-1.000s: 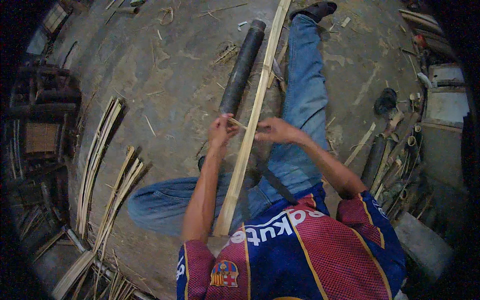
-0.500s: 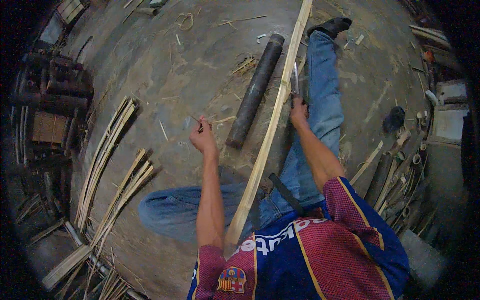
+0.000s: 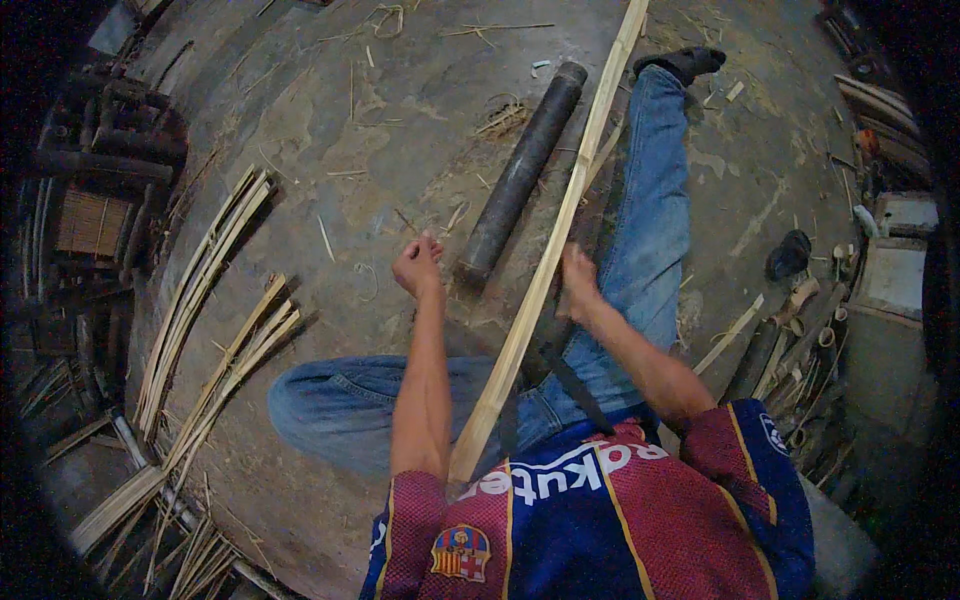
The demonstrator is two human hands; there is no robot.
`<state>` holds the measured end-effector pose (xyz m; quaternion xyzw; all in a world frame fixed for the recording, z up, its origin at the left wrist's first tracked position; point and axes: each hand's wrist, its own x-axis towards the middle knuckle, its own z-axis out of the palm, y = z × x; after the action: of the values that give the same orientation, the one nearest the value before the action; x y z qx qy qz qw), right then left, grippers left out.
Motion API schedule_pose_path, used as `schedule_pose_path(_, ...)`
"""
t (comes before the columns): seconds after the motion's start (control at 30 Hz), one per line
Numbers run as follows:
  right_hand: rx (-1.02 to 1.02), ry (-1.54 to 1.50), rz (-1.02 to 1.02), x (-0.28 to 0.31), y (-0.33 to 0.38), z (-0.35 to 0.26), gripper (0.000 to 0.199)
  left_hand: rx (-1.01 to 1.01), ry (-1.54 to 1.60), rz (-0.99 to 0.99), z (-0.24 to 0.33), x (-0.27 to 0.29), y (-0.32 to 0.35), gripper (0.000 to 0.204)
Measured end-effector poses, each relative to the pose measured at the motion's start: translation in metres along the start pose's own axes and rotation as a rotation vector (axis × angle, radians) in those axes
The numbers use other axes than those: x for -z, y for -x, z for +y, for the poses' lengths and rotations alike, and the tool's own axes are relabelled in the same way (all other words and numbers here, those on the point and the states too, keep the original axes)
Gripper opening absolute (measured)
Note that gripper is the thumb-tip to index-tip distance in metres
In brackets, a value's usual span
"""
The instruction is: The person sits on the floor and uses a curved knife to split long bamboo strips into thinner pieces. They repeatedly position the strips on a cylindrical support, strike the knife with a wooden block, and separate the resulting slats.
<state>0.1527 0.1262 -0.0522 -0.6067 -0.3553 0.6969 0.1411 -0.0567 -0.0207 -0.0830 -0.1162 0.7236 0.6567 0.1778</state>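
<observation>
A long pale bamboo strip (image 3: 545,275) runs from my lap up to the top right, across my outstretched leg in blue jeans (image 3: 650,210). My right hand (image 3: 577,283) is closed against the strip's right side, about halfway along it. My left hand (image 3: 418,265) is a fist held out to the left of the strip, pinching a thin bamboo sliver (image 3: 405,222) that sticks up from it. A dark round tube (image 3: 520,170) lies on the ground between my left hand and the strip.
Bundles of split bamboo slats (image 3: 200,290) lie on the dirt floor at the left. Cut bamboo pieces and dark stubs (image 3: 790,340) are piled at the right. A dark stacked frame (image 3: 110,170) stands far left. Shavings litter the ground.
My hands were together on the strip a second ago. The left hand has pulled away to the left with the sliver, and the right hand stays at the strip.
</observation>
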Motion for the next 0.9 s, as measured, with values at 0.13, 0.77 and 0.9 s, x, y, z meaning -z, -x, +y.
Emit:
schedule_pose_path(0.13,0.434,0.321,-0.151,0.010,-0.003,0.058,0.042,0.073,0.092,-0.098,0.005,-0.011,0.006,0.024)
schedule_pose_path(0.77,1.097,0.789,-0.369,-0.018,-0.019,0.037,0.024,0.316,0.240,-0.262,-0.013,0.003,0.007,0.023)
schedule_pose_path(0.9,0.756,0.975,-0.376,-0.022,-0.003,0.017,0.025,0.323,0.212,-0.186,-0.016,0.007,0.009,0.022)
